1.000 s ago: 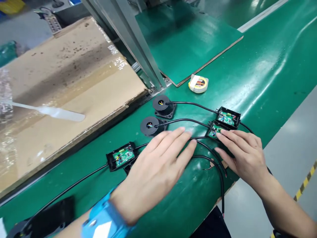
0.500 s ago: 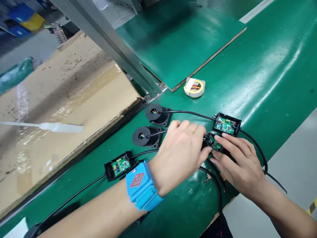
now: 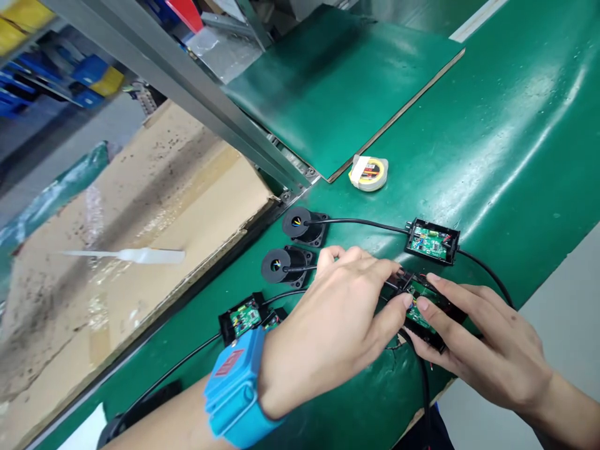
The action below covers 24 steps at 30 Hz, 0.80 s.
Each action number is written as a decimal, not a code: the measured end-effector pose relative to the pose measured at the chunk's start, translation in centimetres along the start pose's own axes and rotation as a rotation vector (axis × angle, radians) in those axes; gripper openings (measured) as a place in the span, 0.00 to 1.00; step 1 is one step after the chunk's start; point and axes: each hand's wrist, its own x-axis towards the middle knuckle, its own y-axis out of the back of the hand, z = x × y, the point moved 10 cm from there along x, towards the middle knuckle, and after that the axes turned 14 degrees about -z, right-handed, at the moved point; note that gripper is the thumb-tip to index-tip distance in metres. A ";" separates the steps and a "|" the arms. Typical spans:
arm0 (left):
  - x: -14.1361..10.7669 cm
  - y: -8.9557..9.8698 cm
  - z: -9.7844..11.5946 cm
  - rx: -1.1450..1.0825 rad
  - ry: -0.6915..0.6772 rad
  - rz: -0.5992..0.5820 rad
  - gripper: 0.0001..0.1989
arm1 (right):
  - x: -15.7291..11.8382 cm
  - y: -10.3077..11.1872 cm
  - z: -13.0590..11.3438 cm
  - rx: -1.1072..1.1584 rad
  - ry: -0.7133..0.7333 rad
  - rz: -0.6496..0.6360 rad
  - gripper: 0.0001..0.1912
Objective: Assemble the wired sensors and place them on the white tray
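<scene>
My left hand (image 3: 351, 300), with a blue wrist strap (image 3: 239, 387), pinches the cable end of a black open case with a green circuit board (image 3: 419, 303). From the other side, my right hand (image 3: 482, 331) grips the same case, its fingers along the edges. Just beyond lies a second open case with a board (image 3: 431, 242), wired to a round black part (image 3: 304, 226). Another round black part (image 3: 287, 265) sits beside my left hand, its cable running under the fingers. Left of my wrist is a further open case (image 3: 244, 317), partly over another one.
A wrapped yellow tape roll (image 3: 369, 174) lies on the green mat (image 3: 469, 156). At left, a cardboard sheet (image 3: 187, 206) carries a white plastic tool (image 3: 150, 255). A metal post (image 3: 197, 94) rises behind. White paper (image 3: 87, 431) is at the lower left.
The view has shifted slightly. Both hands have moved a little down and right with the case, and more of its circuit board now shows between them.
</scene>
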 end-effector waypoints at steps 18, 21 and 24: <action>-1.7 0.5 0.8 -0.167 -0.059 0.193 0.06 | 1.0 -2.7 3.3 0.844 -0.355 -0.402 0.22; -1.9 0.2 0.7 -0.135 -0.095 0.180 0.06 | 1.4 -2.7 3.2 0.834 -0.367 -0.355 0.17; -4.5 1.1 1.3 -0.044 -0.184 0.392 0.22 | 1.6 -2.5 3.1 0.832 -0.387 -0.306 0.13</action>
